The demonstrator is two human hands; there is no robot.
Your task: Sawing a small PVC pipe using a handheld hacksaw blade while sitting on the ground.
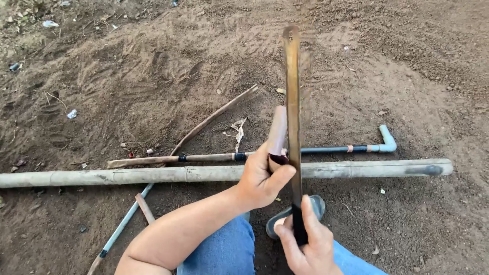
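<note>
On bare dirt, a long bamboo pole [153,175] lies crosswise. Above it, the left hand [262,178] clasps a short bamboo piece [277,133], stiff and light, gripped low; the right hand [305,244] closes round a machete [292,117] handle.

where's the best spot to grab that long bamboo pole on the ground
Judging by its pose, take the bamboo pole on its bare left stretch, coming down from above. It lies flat on the dirt with open ground there, while its middle passes under the left hand, the long blade and the right hand.
</note>
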